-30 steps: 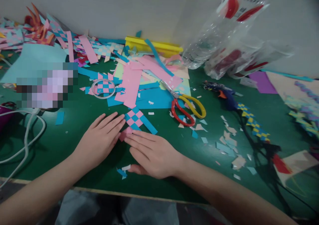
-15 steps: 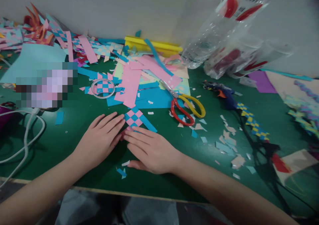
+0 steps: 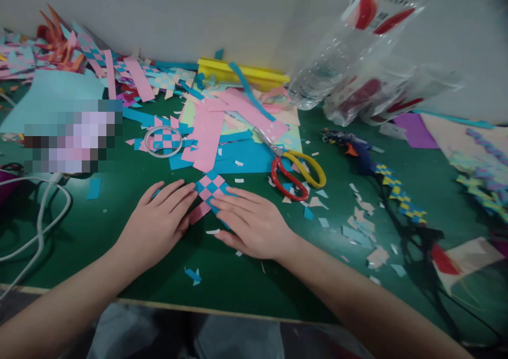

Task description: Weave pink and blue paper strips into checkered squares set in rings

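Note:
A small woven paper piece (image 3: 211, 185), checked in pink and blue, lies on the green table between my hands. My left hand (image 3: 151, 224) rests flat over its left side with the fingers stretched out. From the other side my right hand (image 3: 254, 224) lies palm down, its extended fingers covering the lower right strips. A pink strip (image 3: 200, 212) sticks out below the weave, between the hands. Beside my right thumb is a white paper scrap (image 3: 212, 232). Parts of the woven piece are hidden under the fingers.
Scissors (image 3: 291, 171) with red and yellow handles lie beyond my right hand. A pale ring (image 3: 146, 150) sits on another checked piece. Pink strips (image 3: 208, 131) and blue paper (image 3: 242, 160) are piled behind. Plastic-wrapped cups (image 3: 353, 91) stand back right; a white cable (image 3: 42, 226) runs left.
My right hand has moved slightly right and up, uncovering the pink strip below the weave. The white scrap by my thumb has shifted up and right. My left hand has barely moved.

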`<control>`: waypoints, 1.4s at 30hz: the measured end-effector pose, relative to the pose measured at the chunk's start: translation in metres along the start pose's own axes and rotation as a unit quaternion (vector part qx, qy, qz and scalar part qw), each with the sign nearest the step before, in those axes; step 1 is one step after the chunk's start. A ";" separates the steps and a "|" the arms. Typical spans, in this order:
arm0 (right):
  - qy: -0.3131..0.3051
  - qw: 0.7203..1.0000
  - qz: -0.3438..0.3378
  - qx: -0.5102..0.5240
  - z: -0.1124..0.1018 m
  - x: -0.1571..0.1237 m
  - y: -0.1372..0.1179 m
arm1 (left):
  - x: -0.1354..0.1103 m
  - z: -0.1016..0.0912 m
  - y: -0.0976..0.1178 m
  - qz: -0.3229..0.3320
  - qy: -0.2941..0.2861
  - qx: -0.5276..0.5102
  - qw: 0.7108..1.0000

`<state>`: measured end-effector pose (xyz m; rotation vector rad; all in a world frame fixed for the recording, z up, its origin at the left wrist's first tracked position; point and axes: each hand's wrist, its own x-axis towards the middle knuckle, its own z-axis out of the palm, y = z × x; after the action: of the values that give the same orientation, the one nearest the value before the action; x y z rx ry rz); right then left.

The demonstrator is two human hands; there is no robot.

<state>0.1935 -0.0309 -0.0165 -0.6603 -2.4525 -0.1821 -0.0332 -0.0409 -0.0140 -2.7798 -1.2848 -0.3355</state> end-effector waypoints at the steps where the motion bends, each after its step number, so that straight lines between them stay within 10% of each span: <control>1: -0.004 1.000 0.000 0.000 0.001 0.000 0.000 | 0.000 0.000 0.000 -0.001 0.004 0.000 1.000; 19: -0.015 1.000 0.010 0.011 0.003 0.000 0.001 | 0.009 -0.015 0.005 0.061 0.006 0.014 0.998; 42: 0.028 0.997 -0.056 0.052 -0.017 -0.009 0.007 | 0.047 0.013 -0.019 0.144 0.051 -0.134 0.979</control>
<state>0.2116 -0.0336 -0.0082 -0.4666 -2.4273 -0.1158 -0.0158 0.0082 -0.0165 -3.0641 -0.8535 -0.6644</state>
